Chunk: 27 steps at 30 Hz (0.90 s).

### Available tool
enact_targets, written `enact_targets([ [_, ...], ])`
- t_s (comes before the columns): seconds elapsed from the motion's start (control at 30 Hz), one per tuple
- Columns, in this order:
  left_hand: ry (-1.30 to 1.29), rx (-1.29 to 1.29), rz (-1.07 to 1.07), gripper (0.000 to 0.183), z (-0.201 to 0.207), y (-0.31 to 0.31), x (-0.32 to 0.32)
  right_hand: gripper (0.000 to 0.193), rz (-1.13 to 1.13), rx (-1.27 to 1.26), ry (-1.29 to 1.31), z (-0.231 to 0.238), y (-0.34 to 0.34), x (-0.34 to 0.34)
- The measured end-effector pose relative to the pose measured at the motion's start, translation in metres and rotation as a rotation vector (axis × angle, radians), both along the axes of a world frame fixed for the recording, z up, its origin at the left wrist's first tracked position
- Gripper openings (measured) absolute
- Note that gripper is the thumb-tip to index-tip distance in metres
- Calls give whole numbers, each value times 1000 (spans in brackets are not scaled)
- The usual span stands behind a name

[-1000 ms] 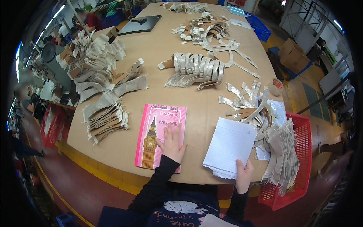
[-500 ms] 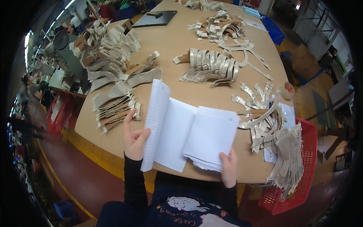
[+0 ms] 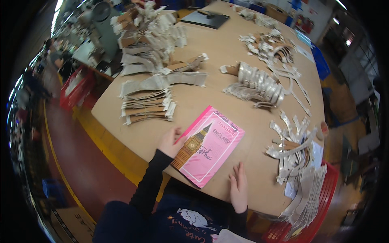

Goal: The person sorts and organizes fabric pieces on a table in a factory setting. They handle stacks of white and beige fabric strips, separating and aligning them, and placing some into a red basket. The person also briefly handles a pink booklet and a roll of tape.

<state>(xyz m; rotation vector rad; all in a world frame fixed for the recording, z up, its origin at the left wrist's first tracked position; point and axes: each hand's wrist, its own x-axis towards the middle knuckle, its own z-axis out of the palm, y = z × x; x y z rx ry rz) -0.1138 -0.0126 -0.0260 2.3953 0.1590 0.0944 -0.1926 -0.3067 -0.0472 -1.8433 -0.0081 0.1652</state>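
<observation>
A closed pink notebook [image 3: 214, 150] with a clock tower pictured on its cover lies tilted at the table's near edge. My left hand [image 3: 171, 141] grips its spine side, fingers bent at the edge and partly hidden. To the right of the notebook, my right hand [image 3: 239, 188] is apart from it, empty, with fingers stretched over the tabletop. Stacked grey and tan strap pieces [image 3: 148, 103] lie beyond my left hand. Shiny silver straps [image 3: 289, 146] are heaped to the right, and a row of curved silver straps [image 3: 259, 85] stands farther back.
A red basket [image 3: 330, 190] at the right edge sits under a bundle of pale strips [image 3: 306, 194]. A tape roll [image 3: 324, 128] is near the silver heap. Farther off are a black board [image 3: 206, 19], a blue crate [image 3: 320, 65], and a red bin [image 3: 77, 87] by machines at left.
The open notebook is now closed, cover up. My right hand has let go of the pages and opened. The view has swung, shifting the table to the right.
</observation>
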Motion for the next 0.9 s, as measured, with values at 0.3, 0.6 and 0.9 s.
enact_targets([
  [0.3, 313, -772, -309, 63, -5, -36, -7, 62, -43, 479, 156, 11, -6, 0],
  [0.6, -290, -1125, 159, 57, 14, 53, -42, 53, 41, 357, 289, 17, 21, 6],
  [0.9, -882, -1759, 685, 16, -13, 264, 21, 39, 99, 371, 272, -20, 8, 18],
])
